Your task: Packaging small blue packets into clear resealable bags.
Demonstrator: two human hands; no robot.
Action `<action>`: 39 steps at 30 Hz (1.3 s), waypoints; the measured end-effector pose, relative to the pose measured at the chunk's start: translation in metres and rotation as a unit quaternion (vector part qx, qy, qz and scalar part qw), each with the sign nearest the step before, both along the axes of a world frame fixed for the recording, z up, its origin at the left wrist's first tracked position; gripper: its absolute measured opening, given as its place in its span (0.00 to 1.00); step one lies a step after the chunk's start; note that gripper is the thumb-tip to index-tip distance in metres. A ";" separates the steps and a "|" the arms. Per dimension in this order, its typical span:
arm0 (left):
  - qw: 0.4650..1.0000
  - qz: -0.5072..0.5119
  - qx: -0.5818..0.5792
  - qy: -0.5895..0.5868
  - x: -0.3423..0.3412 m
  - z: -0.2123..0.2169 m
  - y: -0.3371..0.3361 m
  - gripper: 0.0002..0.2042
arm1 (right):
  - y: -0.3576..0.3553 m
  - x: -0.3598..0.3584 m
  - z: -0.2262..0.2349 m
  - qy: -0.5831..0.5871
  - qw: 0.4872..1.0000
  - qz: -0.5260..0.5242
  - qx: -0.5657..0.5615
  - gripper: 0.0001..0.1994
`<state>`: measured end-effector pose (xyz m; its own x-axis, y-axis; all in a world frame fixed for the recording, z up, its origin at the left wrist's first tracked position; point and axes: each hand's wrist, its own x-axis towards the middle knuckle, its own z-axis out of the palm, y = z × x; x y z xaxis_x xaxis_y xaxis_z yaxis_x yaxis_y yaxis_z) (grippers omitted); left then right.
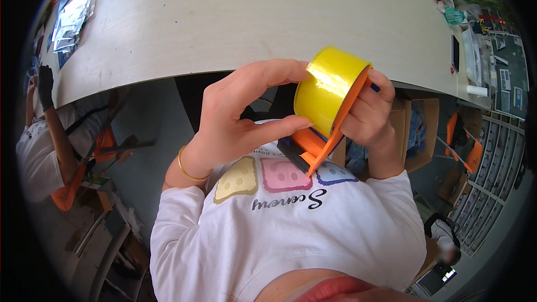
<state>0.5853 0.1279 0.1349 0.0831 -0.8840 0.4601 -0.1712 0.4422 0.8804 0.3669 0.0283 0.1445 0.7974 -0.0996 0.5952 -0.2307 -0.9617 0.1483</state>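
In front of my chest I hold a tape dispenser (316, 149) with an orange side plate and a dark front end. A wide, glossy yellow roll of tape (329, 86) sits on it, tilted. My left hand (238, 103) is curved round the roll, with the thumb at its lower edge and the fingertips at its upper left edge. On the other side, my right hand (369, 113) grips the dispenser by its orange part; some of those fingers are hidden behind it.
A pale table (235, 19) spreads beyond my hands. Silvery plastic packets (72, 17) lie at its far left, a dark phone-like slab (455, 53) at its right. An open cardboard box (422, 134) stands below the right edge. Another person (47, 145) works at the left.
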 end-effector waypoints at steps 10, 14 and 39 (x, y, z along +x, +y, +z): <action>0.998 0.030 0.005 -0.061 0.001 -0.001 0.002 0.22 | 0.000 0.000 -0.002 0.024 0.999 0.017 0.016 0.06; 0.999 -0.011 -0.024 -0.041 0.002 -0.005 -0.002 0.15 | 0.000 -0.001 -0.003 0.032 0.999 0.020 0.023 0.06; 0.999 0.005 0.038 0.020 0.007 -0.007 0.002 0.18 | -0.002 0.007 -0.008 0.025 0.998 0.022 0.047 0.04</action>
<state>0.5927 0.1296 0.1280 0.1100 -0.9150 0.3882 -0.1387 0.3726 0.9176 0.3739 0.0265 0.1365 0.8309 -0.1180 0.5437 -0.1831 -0.9808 0.0669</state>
